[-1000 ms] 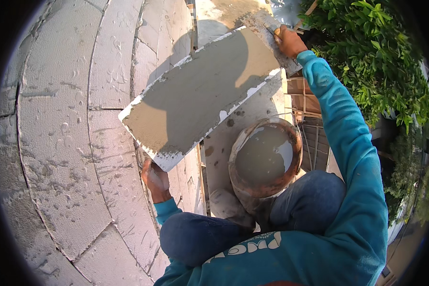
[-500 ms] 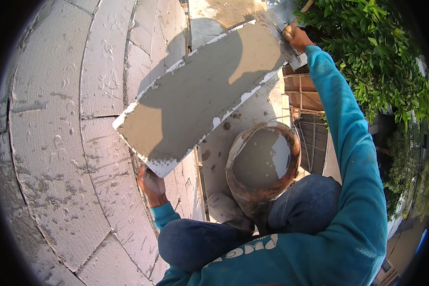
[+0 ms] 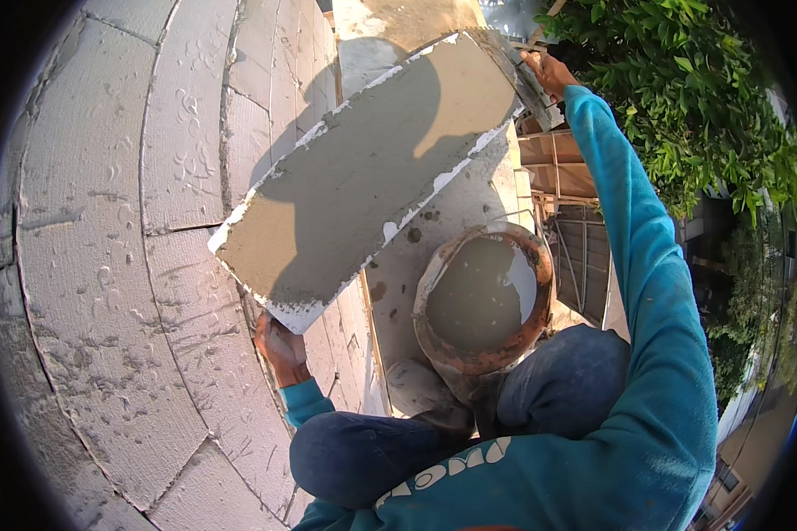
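A long white lightweight block [image 3: 303, 317] slants across the middle, its upward face coated with wet grey mortar [image 3: 363, 177]. My left hand [image 3: 282, 350] grips the block's near-left lower corner, with some fingers hidden beneath it. At the far right end, my right hand [image 3: 549, 74] is closed round the handle of a flat metal trowel [image 3: 533, 99]. The trowel's blade lies along that end of the block, against or very near the mortar. Below the block, between it and my knees, stands a round, mortar-stained bucket [image 3: 423, 305] holding wet grey mix.
On the left runs a wall of large grey blocks [image 3: 80, 292] with visible joints. The bucket rests on a spattered ledge [image 3: 398, 274]. Past the ledge on the right are brown roofing or boards [image 3: 553, 164] at a lower level and a leafy green tree [image 3: 682, 88].
The whole view has shifted slightly. My right hand and the trowel have barely moved at the block's far end; my left hand keeps its grip on the corner.
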A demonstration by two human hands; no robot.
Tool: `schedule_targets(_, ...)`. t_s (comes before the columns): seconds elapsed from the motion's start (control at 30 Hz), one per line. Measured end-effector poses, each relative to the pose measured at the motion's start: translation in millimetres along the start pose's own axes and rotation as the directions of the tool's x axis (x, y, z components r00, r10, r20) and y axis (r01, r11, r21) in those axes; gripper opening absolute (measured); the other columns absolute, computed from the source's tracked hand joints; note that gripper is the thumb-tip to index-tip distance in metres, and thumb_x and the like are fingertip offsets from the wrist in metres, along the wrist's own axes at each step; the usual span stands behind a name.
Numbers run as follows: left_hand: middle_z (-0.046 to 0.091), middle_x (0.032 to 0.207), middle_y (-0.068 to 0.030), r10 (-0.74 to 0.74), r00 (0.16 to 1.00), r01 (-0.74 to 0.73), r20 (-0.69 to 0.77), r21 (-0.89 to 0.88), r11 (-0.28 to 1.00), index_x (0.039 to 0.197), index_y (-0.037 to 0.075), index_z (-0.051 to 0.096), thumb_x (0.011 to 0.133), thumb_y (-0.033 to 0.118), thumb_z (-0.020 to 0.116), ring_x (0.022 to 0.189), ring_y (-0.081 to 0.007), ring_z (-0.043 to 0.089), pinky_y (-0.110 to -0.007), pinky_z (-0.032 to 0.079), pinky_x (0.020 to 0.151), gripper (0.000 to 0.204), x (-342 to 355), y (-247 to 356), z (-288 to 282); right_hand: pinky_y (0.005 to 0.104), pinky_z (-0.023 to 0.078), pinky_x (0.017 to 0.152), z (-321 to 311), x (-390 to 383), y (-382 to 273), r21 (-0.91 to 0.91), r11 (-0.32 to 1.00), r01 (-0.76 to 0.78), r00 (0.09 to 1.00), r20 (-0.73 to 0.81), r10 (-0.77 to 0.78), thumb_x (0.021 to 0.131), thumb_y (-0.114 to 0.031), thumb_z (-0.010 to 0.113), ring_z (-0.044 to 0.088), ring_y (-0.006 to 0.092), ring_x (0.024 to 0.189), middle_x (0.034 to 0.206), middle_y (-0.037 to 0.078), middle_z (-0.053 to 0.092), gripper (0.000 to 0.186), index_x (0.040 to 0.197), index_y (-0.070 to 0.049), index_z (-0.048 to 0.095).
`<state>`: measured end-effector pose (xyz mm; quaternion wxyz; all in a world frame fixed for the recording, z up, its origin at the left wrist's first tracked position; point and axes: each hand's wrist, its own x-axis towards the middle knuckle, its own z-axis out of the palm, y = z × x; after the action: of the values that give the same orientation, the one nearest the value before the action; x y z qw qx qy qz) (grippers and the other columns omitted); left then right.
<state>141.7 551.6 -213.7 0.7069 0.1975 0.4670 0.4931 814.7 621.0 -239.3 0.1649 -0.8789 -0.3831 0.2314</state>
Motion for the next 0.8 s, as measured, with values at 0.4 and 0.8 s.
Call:
schedule_targets(0.4, 0.058, 0.127, -0.0169, 0.020, 0.989, -0.015, 0.145, -0.041, 0.999, 0.123, -0.007, 0.054, 0.091, 0.025, 0.047, 0.118, -0.0296, 0.055, -0.043, 0.040, 0.103, 0.047, 16, -9, -25, 0.0456, 0.055, 0.076, -16, -2, 21, -0.117, 0.987, -0.106, 0.989, -0.117, 0.093, 0.093, -0.063, 0.041, 0.067, 0.0381, 0.095, 0.112, 0.025, 0.065, 0.069, 0.126, -0.005, 0.057)
schedule_targets(0.8, 0.059, 0.125, -0.0154, 0.020, 0.997, -0.022, 0.081, 0.030, 0.999, 0.120, -0.006, 0.056, 0.092, 0.025, 0.047, 0.115, -0.0276, 0.056, -0.043, 0.041, 0.101, 0.043, 17, -11, -27, 0.0299, 0.033, 0.041, -40, -20, -39, 0.404, 0.912, 0.064, 0.988, 0.102, -0.115, 0.088, -0.062, 0.055, 0.040, 0.0092, 0.051, 0.064, -0.002, 0.043, 0.061, 0.110, -0.006, 0.060)
